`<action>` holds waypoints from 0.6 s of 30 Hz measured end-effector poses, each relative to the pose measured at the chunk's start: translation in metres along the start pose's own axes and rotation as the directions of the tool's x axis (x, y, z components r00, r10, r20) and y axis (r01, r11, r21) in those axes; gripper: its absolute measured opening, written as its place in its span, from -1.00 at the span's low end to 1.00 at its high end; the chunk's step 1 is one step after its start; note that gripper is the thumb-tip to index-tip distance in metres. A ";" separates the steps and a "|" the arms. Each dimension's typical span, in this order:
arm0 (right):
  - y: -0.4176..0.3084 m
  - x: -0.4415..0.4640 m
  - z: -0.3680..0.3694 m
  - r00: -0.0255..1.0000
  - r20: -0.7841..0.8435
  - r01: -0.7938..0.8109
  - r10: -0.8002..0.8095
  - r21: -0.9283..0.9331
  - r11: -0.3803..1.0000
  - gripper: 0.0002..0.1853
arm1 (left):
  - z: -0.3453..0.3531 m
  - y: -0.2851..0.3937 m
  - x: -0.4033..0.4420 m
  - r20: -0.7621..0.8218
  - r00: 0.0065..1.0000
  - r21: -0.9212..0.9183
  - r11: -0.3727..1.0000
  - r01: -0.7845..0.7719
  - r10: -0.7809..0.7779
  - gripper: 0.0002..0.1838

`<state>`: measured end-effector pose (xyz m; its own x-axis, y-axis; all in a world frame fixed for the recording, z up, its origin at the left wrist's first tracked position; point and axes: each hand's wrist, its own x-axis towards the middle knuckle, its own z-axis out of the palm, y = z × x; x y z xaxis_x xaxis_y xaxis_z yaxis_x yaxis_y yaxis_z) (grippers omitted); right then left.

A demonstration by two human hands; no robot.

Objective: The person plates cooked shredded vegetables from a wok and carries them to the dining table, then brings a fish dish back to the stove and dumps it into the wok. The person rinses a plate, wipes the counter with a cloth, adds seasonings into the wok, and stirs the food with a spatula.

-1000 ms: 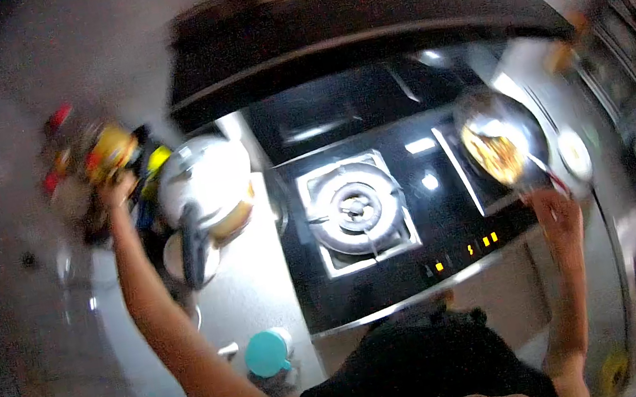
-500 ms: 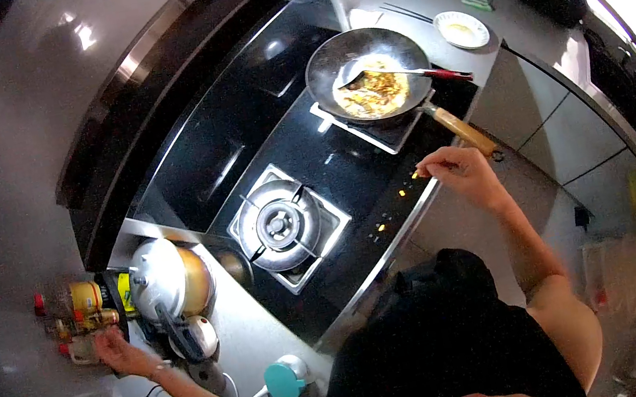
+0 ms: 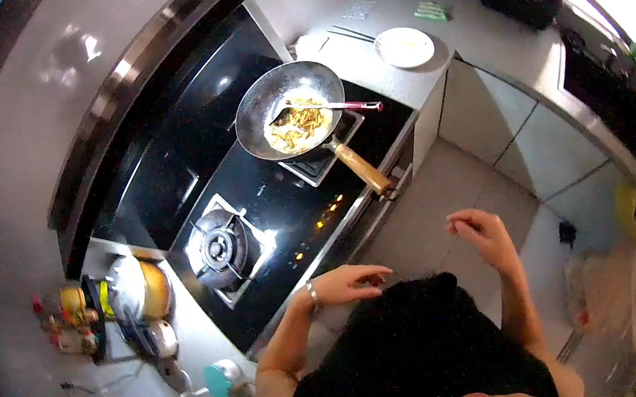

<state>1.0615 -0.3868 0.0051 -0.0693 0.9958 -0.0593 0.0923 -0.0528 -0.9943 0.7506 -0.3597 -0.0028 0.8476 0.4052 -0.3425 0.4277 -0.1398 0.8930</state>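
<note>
My left hand (image 3: 352, 284), with a bracelet at its wrist, is held in front of my body near the stove's front edge. Its fingers are stretched out and nothing is in it. My right hand (image 3: 483, 236) hangs over the floor, fingers loosely bent and apart, also without anything visible in it. Beyond the hands, a wok (image 3: 254, 117) with a wooden handle (image 3: 361, 168) sits on the far burner of the black gas stove (image 3: 263, 199). Shredded, browned food (image 3: 298, 132) lies inside it. A spatula with a red handle (image 3: 360, 106) rests across the wok's rim.
The near burner (image 3: 219, 249) bears no pan. A white plate (image 3: 404, 48), chopsticks (image 3: 351, 34) and a green-striped packet (image 3: 432, 11) lie on the far counter. At left stand a pot (image 3: 155, 289), several seasoning bottles (image 3: 75, 340) and a teal-lidded jug (image 3: 218, 379).
My left hand has come back from the seasoning bottles to the front of my body. My right hand has drawn back from the stove edge. The view has shifted.
</note>
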 end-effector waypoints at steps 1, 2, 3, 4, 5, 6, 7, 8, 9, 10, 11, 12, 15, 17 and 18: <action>0.008 0.000 -0.013 1.000 0.005 -0.018 0.018 0.025 1.000 -0.78 | 0.000 0.014 0.015 -0.035 0.999 -0.046 0.998 0.037 -0.039 -0.54; 0.013 0.002 -0.024 0.999 0.005 -0.032 0.032 0.026 0.999 -0.78 | 0.002 0.013 0.027 -0.108 0.993 -0.064 0.997 0.039 -0.046 -0.56; 0.011 0.010 -0.032 0.999 0.026 -0.026 0.026 -0.004 1.000 -0.78 | 0.003 0.010 0.036 -0.180 0.982 -0.084 0.996 0.042 -0.057 -0.58; 0.010 0.018 -0.036 0.999 0.047 -0.019 0.020 -0.029 0.999 -0.78 | 0.004 0.015 0.044 -0.228 0.961 -0.200 0.973 0.113 -0.158 -0.61; 0.008 0.025 -0.039 0.998 0.068 -0.011 0.014 -0.052 0.999 -0.78 | 0.006 0.007 0.051 -0.251 0.947 -0.320 0.941 0.111 -0.198 -0.60; 0.004 0.035 -0.039 0.994 0.098 0.048 -0.039 -0.089 0.995 -0.77 | 0.008 0.001 0.056 -0.265 0.939 -0.409 0.907 0.098 -0.221 -0.62; -0.003 0.049 -0.036 0.987 0.130 0.109 -0.093 -0.122 0.987 -0.77 | 0.010 -0.004 0.058 -0.276 0.930 -0.493 0.866 0.080 -0.243 -0.63; -0.011 0.065 -0.034 0.976 0.163 0.169 -0.143 -0.153 0.974 -0.76 | 0.011 -0.007 0.061 -0.287 0.917 -0.553 0.830 0.077 -0.277 -0.65; -0.015 0.083 -0.030 0.961 0.172 0.245 -0.214 -0.185 0.952 -0.76 | 0.014 -0.010 0.063 -0.295 0.905 -0.612 0.788 0.069 -0.308 -0.67; -0.016 0.105 -0.022 0.941 0.183 0.321 -0.285 -0.214 0.922 -0.75 | 0.016 -0.013 0.064 -0.300 0.892 -0.668 0.742 0.056 -0.337 -0.69; -0.018 0.127 -0.013 0.915 0.194 0.395 -0.355 -0.242 0.886 -0.74 | 0.017 -0.016 0.064 -0.308 0.886 -0.697 0.716 0.038 -0.347 -0.69; -0.022 0.149 -0.002 0.875 0.203 0.483 -0.440 -0.299 0.823 -0.71 | 0.016 -0.021 0.065 -0.315 0.881 -0.721 0.692 0.019 -0.353 -0.69; -0.019 0.222 0.032 0.719 0.259 0.673 -0.644 -0.489 0.555 -0.65 | 0.007 -0.036 0.067 -0.397 0.828 -0.809 0.577 -0.111 -0.397 -0.63; -0.010 0.268 0.052 0.685 0.337 0.697 -0.646 -0.563 0.445 -0.55 | -0.006 -0.030 0.066 -0.436 0.776 -0.869 0.437 -0.231 -0.456 -0.59; -0.006 0.285 0.063 0.719 0.396 0.664 -0.572 -0.636 0.393 -0.50 | -0.014 -0.038 0.069 -0.446 0.779 -0.885 0.345 -0.312 -0.441 -0.56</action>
<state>0.9791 -0.1073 -0.0118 -0.4960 0.7163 0.4909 0.6225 0.6874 -0.3741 0.7883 -0.3137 -0.0566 0.3316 0.7801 -0.5306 -0.3948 0.6255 0.6730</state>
